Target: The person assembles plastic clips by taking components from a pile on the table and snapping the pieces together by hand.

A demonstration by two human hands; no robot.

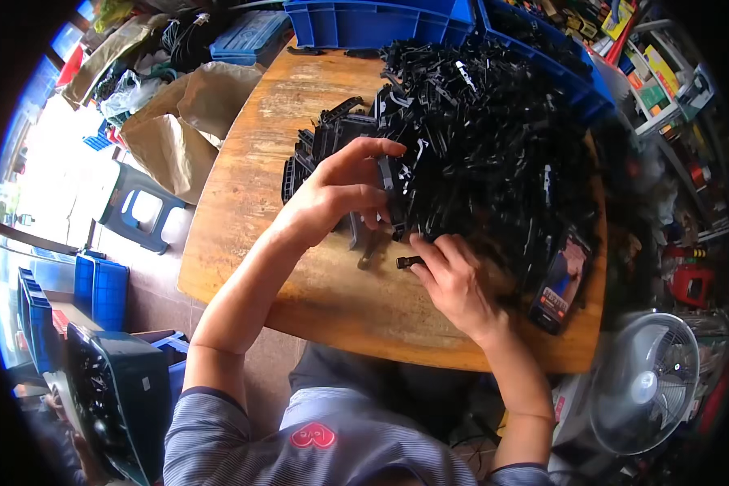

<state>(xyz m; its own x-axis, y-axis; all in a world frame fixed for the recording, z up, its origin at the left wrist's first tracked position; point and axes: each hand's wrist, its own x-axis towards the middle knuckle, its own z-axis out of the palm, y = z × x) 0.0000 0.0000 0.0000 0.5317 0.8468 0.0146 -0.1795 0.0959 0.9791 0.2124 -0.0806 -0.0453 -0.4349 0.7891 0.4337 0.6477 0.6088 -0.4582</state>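
My left hand (pixel 324 194) is over the left edge of a big heap of black plastic parts (pixel 486 138). Its thumb and fingers curl around a dark, narrow plastic part (pixel 388 173), whose lower end is hard to make out against the heap. Lower and to the right, my right hand (pixel 460 287) pinches a small black plastic piece (pixel 409 262), its end sticking out left of the fingertips. Beyond my left hand, longer black parts (pixel 344 130) are stacked on the wooden table (pixel 251 146).
Blue crates (pixel 373 24) border the heap at the back. A phone (pixel 562 279) lies at the table's right side, near a fan (pixel 644 385). On the left are a stool (pixel 138 206), a brown sack (pixel 166 130) and a dark green bin (pixel 125 397).
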